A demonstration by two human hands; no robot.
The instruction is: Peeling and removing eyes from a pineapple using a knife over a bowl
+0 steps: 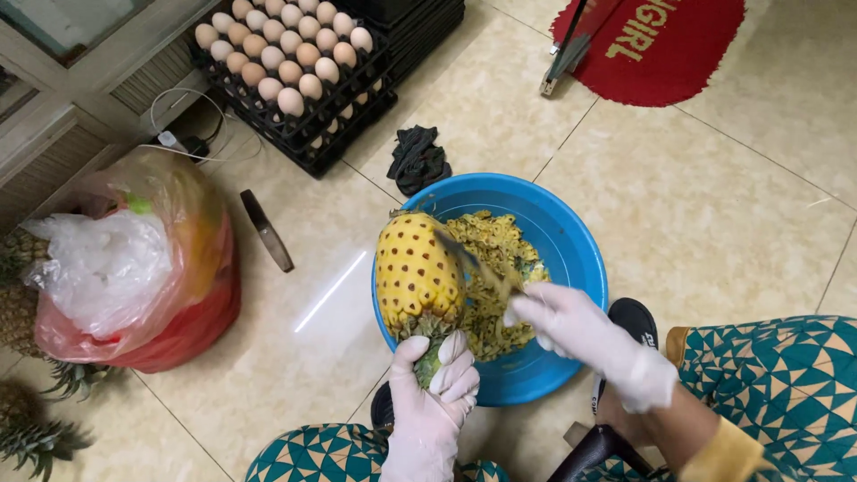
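Left hand [435, 397] grip wraps the peeled pineapple [416, 272] stem over the blue basin's [571, 241] near-left rim; right hand [580, 330] pinches a knife [469, 259]. Egg trays [295, 71] and plastic bags [134, 268] crowd the floor's left side.

A home's tiled floor [714, 205] used as a kitchen workspace: stacked egg trays [295, 62] by a cabinet [80, 80], a red doormat [661, 40], a blue basin [571, 259] of pineapple peelings, and whole pineapples [22, 303] beside a plastic bag [143, 268]

White gloves cover my left hand [435, 402] and right hand [576, 330]; my clothes are teal with triangle print, cuffed yellow.
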